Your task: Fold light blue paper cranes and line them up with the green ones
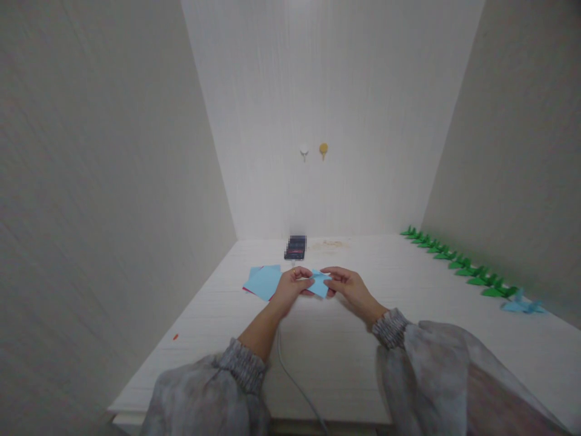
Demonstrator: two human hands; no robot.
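A small folded piece of light blue paper [320, 284] is held up between my two hands, above the white table. My left hand [294, 284] pinches its left side between thumb and fingers, and a ring shows on one finger. On the right side, my right hand [345, 284] grips the paper's edge the same way. Just left of my left hand lies a stack of blue paper sheets [264, 281], with a bit of red showing under its edges.
Behind my hands a dark phone [296, 247] lies with a pale cable [290, 369] running to the front edge. Along the right wall stand a row of green folded paper figures [460, 264] and a blue one [521, 304]. An orange scrap [175, 336] lies left.
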